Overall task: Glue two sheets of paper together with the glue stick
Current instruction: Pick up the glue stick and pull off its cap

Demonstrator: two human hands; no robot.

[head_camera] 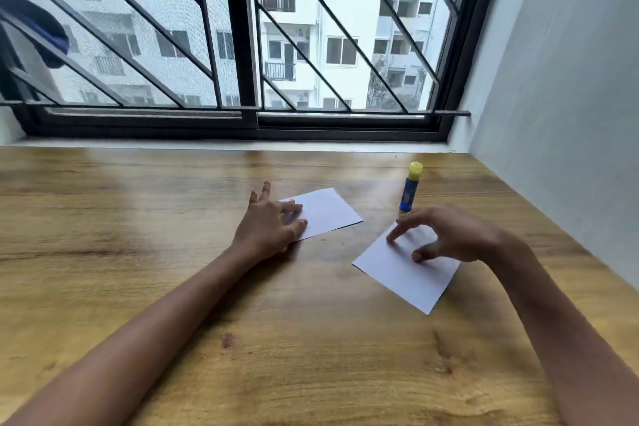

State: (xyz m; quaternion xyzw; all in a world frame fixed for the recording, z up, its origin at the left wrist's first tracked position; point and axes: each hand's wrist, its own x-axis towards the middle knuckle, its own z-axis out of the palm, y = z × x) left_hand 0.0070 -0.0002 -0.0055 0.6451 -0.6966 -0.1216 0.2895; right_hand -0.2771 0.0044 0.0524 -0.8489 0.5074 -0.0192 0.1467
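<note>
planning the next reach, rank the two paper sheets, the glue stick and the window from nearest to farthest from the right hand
1. Right sheet, under the right hand, which touches it.
2. Glue stick, upright just behind that hand.
3. Left sheet, under the left hand.
4. Window, farthest back.

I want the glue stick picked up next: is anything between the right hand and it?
Nothing visible. The glue stick stands upright, capped, just beyond the right hand, whose fingers touch the nearer sheet. No object lies between them.
</note>
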